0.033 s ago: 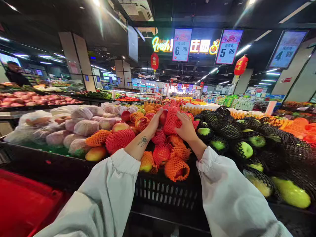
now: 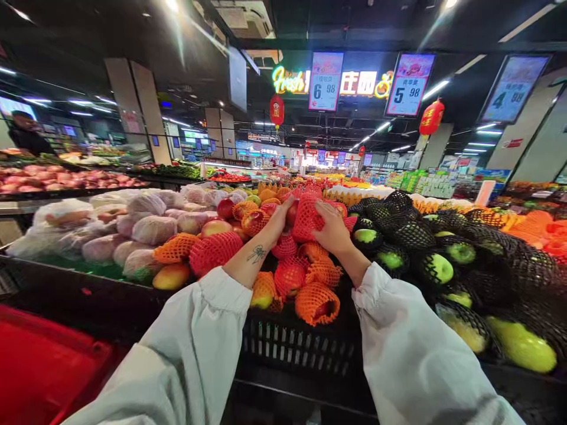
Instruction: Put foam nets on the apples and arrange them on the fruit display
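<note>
Right fingers [image 2: 324,210] clasped on red net [image 2: 306,221], left fingers [image 2: 286,204] seemingly around apple [image 2: 292,213] beside it

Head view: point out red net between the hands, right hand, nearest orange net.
Red net [image 2: 308,218]: head view, middle of its mesh.
Right hand [image 2: 332,229]: head view, back of the hand.
Orange net [image 2: 310,303]: head view, mesh side.

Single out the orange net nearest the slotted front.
The lowest orange net, below the right hand, open end showing red; the other orange nets sit higher in view.
</note>
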`<state>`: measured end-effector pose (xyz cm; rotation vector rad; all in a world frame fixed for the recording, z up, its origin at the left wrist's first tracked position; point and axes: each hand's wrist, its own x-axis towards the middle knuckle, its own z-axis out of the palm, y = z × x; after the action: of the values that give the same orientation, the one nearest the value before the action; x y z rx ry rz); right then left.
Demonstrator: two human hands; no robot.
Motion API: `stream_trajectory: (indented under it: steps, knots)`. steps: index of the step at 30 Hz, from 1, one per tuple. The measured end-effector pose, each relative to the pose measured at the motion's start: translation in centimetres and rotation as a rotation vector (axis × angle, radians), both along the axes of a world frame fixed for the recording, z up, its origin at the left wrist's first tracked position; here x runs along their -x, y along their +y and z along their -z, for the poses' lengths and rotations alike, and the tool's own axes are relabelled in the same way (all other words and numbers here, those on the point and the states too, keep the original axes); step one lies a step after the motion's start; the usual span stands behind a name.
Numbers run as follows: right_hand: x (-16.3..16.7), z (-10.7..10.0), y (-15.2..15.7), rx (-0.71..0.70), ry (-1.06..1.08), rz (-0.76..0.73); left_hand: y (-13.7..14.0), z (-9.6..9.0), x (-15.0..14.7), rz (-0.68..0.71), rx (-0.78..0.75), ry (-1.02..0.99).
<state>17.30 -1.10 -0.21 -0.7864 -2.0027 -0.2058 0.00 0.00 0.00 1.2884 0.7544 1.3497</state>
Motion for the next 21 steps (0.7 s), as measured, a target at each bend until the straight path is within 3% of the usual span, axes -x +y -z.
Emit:
stream_trajectory:
  steps: [5, 10, 14, 18, 21]
  knots:
    - [-0.1, 0.4, 0.2, 0.097, -0.027, -0.018, 0.2, 0.7, -0.5, -0.012, -0.017, 0.113]
    - [0.1, 0.3, -0.1, 0.126, -0.006, -0.046, 0.9, 1.0, -0.4, 0.031, -0.069, 0.028]
    - [0.4, 0.1, -0.5, 0.124, 0.051, -0.088, 0.2, 0.7, -0.5, 0.155, -0.061, -0.019]
    - [0.6, 0.2, -0.6, 0.209, 0.185, -0.197, -0.3, 0.6, -0.7, 0.228, -0.129, -0.024]
    - [0.7, 0.3, -0.4, 0.337, 0.318, -0.321, -0.1, 0.6, -0.6, 0.189, -0.143, -0.071]
